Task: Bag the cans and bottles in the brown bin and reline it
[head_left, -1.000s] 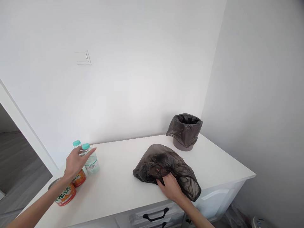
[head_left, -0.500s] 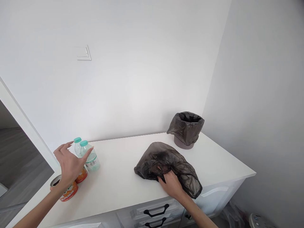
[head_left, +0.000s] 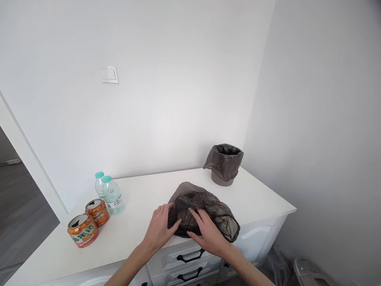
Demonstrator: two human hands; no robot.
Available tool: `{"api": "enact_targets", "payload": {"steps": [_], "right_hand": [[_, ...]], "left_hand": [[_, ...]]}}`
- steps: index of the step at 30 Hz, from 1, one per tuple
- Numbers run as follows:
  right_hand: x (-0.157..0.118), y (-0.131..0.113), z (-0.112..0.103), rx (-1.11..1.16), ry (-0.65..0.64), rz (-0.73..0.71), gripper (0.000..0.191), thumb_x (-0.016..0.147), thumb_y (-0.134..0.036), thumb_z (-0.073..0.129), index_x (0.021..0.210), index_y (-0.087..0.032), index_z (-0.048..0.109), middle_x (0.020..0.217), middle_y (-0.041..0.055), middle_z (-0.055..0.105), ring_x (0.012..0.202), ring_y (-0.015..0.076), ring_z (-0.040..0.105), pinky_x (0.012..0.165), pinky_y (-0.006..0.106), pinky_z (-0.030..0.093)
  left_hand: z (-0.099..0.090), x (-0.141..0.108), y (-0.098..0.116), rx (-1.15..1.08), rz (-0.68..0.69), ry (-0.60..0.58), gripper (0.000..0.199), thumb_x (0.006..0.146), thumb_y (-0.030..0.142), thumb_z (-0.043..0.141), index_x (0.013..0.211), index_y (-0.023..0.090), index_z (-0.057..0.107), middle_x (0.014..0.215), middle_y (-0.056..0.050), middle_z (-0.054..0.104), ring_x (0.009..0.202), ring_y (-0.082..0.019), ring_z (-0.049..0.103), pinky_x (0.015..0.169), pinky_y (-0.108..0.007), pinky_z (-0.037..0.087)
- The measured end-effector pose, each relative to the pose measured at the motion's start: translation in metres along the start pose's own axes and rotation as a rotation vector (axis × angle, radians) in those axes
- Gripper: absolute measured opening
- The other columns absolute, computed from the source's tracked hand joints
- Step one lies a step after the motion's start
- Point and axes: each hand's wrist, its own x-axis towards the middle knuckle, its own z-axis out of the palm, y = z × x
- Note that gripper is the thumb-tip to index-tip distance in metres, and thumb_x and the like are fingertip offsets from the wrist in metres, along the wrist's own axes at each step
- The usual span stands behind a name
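A dark, see-through plastic bag (head_left: 218,208) lies crumpled on the white cabinet top near its front edge. At the bag's left end is my left hand (head_left: 159,227), fingers curved over the edge and thumb apart from them. My right hand (head_left: 210,236) rests on the front of the bag, its fingers stretched out over the folds and the thumb spread. Neither hand is visibly closed on the plastic. Some fingertips are hard to make out against the dark film.
To the left stand two orange drink cans, a front can (head_left: 83,230) and a rear can (head_left: 97,212), beside two clear bottles with teal caps, one nearer (head_left: 112,196). A bin (head_left: 222,179) lined with a dark bag stands at the back right. Black drawer handles (head_left: 190,257) line the front.
My left hand has moved right, from above the cans and bottles to the bag. My right hand has shifted slightly on the bag, its fingers now more visible. The view has shifted a little.
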Motion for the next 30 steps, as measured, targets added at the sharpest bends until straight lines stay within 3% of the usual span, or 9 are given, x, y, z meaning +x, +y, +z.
{"api": "enact_targets", "payload": {"steps": [4,9,13,16,18,21,26,28,30], "right_hand": [[-0.015,0.005,-0.032,-0.178,0.292,0.019,0.066,0.103,-0.027,0.042,0.165,-0.027,0.019,0.173,0.0113,0.017,0.158,0.0315,0.02,0.123,0.052,0.036],[-0.03,0.037,-0.068,-0.258,0.564,0.267,0.067,0.096,-0.031,0.053,0.158,-0.019,0.031,0.159,0.0196,0.037,0.148,0.036,0.038,0.116,0.056,0.041],[-0.038,0.049,-0.081,-0.083,0.342,0.466,0.05,0.09,-0.032,0.058,0.138,-0.018,0.053,0.125,0.0148,0.066,0.117,0.0324,0.063,0.095,0.044,0.053],[-0.045,0.032,-0.082,0.019,0.261,0.428,0.023,0.092,-0.032,0.053,0.111,-0.022,0.063,0.097,0.0071,0.071,0.091,0.0263,0.068,0.08,0.036,0.052],[-0.051,0.008,-0.078,0.075,0.286,0.353,0.022,0.092,-0.031,0.052,0.11,-0.023,0.063,0.088,0.0045,0.069,0.081,0.0238,0.065,0.075,0.034,0.051],[-0.061,-0.04,-0.07,0.168,0.236,0.177,0.029,0.092,-0.026,0.053,0.119,-0.023,0.062,0.099,0.0063,0.071,0.088,0.0229,0.066,0.079,0.033,0.051],[-0.054,-0.094,-0.084,0.337,-0.229,-0.24,0.042,0.094,-0.05,0.066,0.131,-0.029,0.064,0.116,0.0038,0.074,0.104,0.0225,0.068,0.088,0.029,0.051],[-0.038,-0.084,-0.092,0.474,-0.199,-0.22,0.039,0.099,-0.054,0.059,0.128,-0.03,0.066,0.11,0.0015,0.076,0.1,0.0195,0.07,0.088,0.028,0.052],[-0.017,-0.053,-0.092,0.532,0.024,-0.027,0.037,0.105,-0.051,0.046,0.117,-0.025,0.069,0.102,0.0031,0.076,0.092,0.0185,0.071,0.086,0.029,0.053]], "left_hand": [[-0.015,0.015,0.007,-0.023,-0.061,0.066,0.018,0.095,0.033,0.05,0.092,0.022,0.063,0.094,-0.007,0.068,0.089,-0.026,0.065,0.083,-0.043,0.052],[-0.068,0.007,0.02,-0.196,-0.149,0.184,0.017,0.092,0.032,0.048,0.089,0.023,0.063,0.091,-0.005,0.064,0.086,-0.022,0.062,0.066,-0.029,0.049],[-0.096,-0.01,0.02,-0.238,-0.243,0.227,0.018,0.088,0.036,0.049,0.09,0.023,0.061,0.089,-0.003,0.064,0.082,-0.021,0.061,0.066,-0.028,0.048],[-0.105,-0.021,0.003,-0.174,-0.336,0.243,0.019,0.086,0.039,0.048,0.087,0.023,0.059,0.084,-0.002,0.064,0.077,-0.021,0.06,0.068,-0.031,0.049],[-0.108,-0.026,-0.014,-0.099,-0.396,0.243,0.02,0.084,0.041,0.049,0.087,0.023,0.056,0.081,-0.003,0.065,0.073,-0.022,0.06,0.064,-0.032,0.049],[-0.108,-0.032,-0.038,0.015,-0.425,0.225,0.022,0.081,0.042,0.051,0.09,0.022,0.054,0.083,-0.005,0.065,0.074,-0.024,0.061,0.066,-0.035,0.05],[-0.102,-0.037,-0.061,0.137,-0.385,0.19,0.024,0.085,0.045,0.047,0.091,0.022,0.051,0.09,-0.009,0.064,0.085,-0.029,0.064,0.072,-0.038,0.051],[-0.099,-0.04,-0.068,0.169,-0.354,0.152,0.023,0.087,0.046,0.048,0.088,0.023,0.051,0.093,-0.009,0.064,0.087,-0.029,0.064,0.072,-0.038,0.051],[-0.097,-0.045,-0.077,0.194,-0.324,0.123,0.021,0.086,0.044,0.05,0.088,0.023,0.052,0.099,-0.01,0.065,0.091,-0.029,0.064,0.072,-0.037,0.052]]}}
